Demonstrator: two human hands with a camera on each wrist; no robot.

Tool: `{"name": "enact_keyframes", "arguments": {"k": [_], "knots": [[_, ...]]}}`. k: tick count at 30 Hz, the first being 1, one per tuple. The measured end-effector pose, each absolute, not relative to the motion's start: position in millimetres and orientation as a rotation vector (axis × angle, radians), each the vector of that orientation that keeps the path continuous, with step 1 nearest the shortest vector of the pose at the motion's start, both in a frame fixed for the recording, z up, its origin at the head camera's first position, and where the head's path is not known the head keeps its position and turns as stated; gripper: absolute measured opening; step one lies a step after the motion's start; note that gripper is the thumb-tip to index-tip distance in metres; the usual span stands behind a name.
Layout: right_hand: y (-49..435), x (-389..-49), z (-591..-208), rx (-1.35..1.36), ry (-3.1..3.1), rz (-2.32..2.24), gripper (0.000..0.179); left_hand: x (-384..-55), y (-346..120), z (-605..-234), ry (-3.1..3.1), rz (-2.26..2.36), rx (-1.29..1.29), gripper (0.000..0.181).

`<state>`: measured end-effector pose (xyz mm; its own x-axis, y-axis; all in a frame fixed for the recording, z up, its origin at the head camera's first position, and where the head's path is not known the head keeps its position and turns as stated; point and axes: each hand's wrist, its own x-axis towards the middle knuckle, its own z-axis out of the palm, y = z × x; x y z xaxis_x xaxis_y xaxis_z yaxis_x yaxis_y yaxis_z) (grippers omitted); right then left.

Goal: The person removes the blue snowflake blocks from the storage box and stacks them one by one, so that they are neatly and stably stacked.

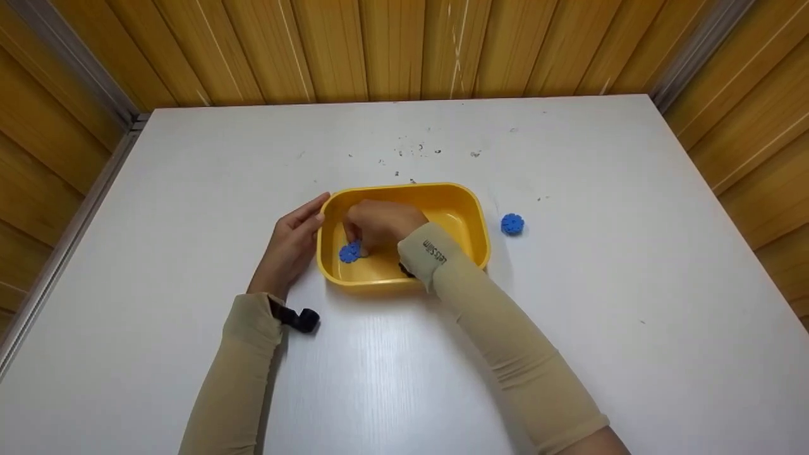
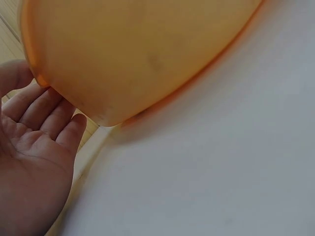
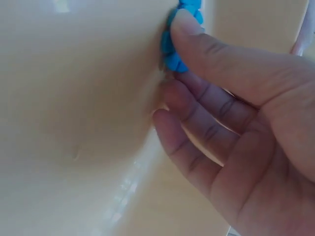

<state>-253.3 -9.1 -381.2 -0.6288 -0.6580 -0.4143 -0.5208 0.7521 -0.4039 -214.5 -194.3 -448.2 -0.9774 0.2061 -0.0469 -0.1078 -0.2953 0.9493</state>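
A yellow plastic tub [image 1: 385, 278] sits on the table. Inside it, near its left end, my right hand [image 1: 382, 221] pinches a blue notched plastic disc [image 3: 173, 60] between thumb and forefinger. Another blue piece [image 3: 189, 3] shows just past the thumb in the right wrist view; in the head view the blue notched discs [image 1: 348, 253] overlap below the fingertips. The other right fingers are loosely bent by the tub's wall. Against the outside of the tub's left end rests my left hand [image 1: 289, 246], its fingers extended along the wall and its thumb at the rim.
A blue notched disc [image 1: 512, 224] lies on the white table [image 1: 632, 253], right of the tub. Small dark marks dot the table behind the tub. Wood-look panels [image 1: 392, 50] stand along the back and both sides.
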Motion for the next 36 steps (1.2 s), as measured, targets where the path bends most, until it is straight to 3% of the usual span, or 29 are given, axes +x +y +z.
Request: {"name": "enact_keyframes", "arguments": {"k": [19, 36], "knots": [[14.7, -255.7, -372.8, -0.992, 2.362, -0.437, 0.005, -212.5, -194.7, -446.9, 1.736, 2.376, 0.092, 0.050], [42.1, -257.4, -353.3, -0.870, 2.372, -0.554, 0.005, -213.3, -193.9, -446.0, 1.793, 2.329, 0.092, 0.053]]}}
